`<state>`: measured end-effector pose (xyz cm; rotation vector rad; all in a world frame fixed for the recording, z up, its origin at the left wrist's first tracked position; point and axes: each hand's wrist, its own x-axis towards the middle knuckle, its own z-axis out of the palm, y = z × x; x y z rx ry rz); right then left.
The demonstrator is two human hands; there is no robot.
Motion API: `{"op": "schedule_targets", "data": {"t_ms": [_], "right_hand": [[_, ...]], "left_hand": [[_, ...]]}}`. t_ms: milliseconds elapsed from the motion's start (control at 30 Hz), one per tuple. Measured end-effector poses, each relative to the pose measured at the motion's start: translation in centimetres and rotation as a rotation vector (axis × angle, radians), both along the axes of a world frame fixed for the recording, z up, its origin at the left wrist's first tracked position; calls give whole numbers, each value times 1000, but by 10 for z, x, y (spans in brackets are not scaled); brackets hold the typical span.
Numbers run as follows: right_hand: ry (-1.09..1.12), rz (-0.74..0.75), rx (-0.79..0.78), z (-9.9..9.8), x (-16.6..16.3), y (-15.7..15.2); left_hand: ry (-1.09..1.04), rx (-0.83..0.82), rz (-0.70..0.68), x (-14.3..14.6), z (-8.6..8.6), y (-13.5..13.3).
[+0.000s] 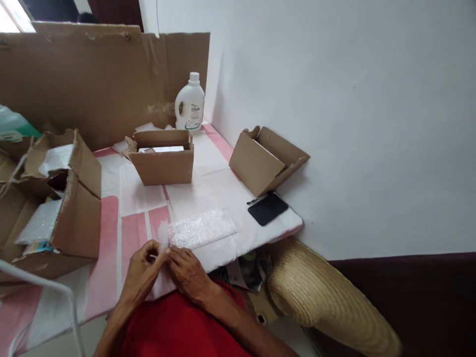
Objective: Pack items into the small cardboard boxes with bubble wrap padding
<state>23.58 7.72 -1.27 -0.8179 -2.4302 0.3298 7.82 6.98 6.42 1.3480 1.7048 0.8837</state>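
A clear bubble wrap bag [204,228] lies flat at the table's front edge, its left end rising into a thin, crumpled flap. My left hand [143,265] pinches this flap between thumb and fingers. Close against it, my right hand [189,272] has its fingers bent together at the bag's near left corner. The fingertips of both hands meet there, and what lies between them is partly hidden. Whether anything is inside the bag, I cannot tell.
An open cardboard box [163,166] stands beyond the bag, and a tilted one [256,163] leans by the wall. A white jug [191,104], a black phone-like slab [268,208], larger boxes [84,213] and a woven straw hat [316,287] surround the workspace.
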Motion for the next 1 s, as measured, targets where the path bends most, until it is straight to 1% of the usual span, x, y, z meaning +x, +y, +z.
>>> {"op": "schedule_targets", "data": {"t_ms": [100, 233, 300, 367, 467, 567, 667, 733, 800, 867, 933, 1000], "right_hand": [[31, 19, -65, -3, 5, -3], [93, 30, -97, -6, 5, -2], [132, 43, -53, -10, 5, 0], [168, 63, 25, -13, 8, -1], [222, 58, 89, -7, 18, -5], [270, -53, 102, 5, 29, -7], [203, -225, 114, 9, 32, -3], [124, -280, 109, 4, 30, 2], [76, -281, 102, -3, 27, 4], [70, -279, 99, -9, 26, 4], [79, -276, 104, -11, 27, 3], [88, -268, 101, -10, 28, 3]], "left_hand": [[147, 40, -23, 20, -5, 15], [247, 56, -1, 30, -19, 24], [284, 65, -5, 31, -24, 25], [302, 73, -29, 31, -26, 24], [282, 91, -100, 31, -26, 23], [232, 111, -163, 29, -23, 21], [181, 123, -169, 23, -22, 16], [171, 134, -109, 15, -22, 12], [235, 129, 19, 5, -23, 9], [333, 56, 132, -4, -23, 7], [345, -61, 164, -10, -24, 7], [260, -139, 151, -9, -26, 10]]}}
